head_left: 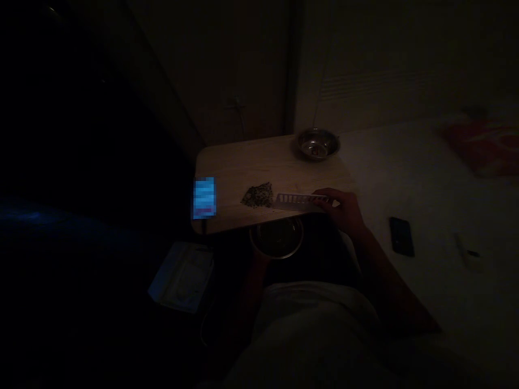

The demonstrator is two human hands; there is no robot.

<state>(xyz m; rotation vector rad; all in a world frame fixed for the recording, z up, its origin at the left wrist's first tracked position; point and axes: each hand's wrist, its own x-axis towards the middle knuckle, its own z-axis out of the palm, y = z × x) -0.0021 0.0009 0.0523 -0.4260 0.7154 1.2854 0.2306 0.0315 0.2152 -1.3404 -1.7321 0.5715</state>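
Very dark view, reading near to far. Light garment (320, 319) nearest; off to the left, a pale flat item (184, 278), too dim to identify. Left hand (260, 258) has the lower bowl (279, 256) by its near-left side, just below the tabletop's near edge; finger detail lost in shadow. Inside of that bowl is too dark, can't tell whether it holds anything. Dark phone (401, 236) lies on a pale surface (430, 292), right side. Right hand (343, 208) is closed on the slotted strip (295, 202), thumb and fingers pinching its right end; the left end sits right beside the dark bits (258, 195). Progress as it reads: bits are small and lie in one loose patch on the tabletop (235, 162), a little in from the near edge. None visible crossing the edge or hanging over the lower bowl. Patch is ragged on its left side, not a tight heap. Blue-lit panel (205, 198) at the left end, content unreadable. Red item (482, 143) far right, blurred. Upper bowl (318, 158), shiny, sits upright near the far right corner, apart from the bits; no bits discernible in it.
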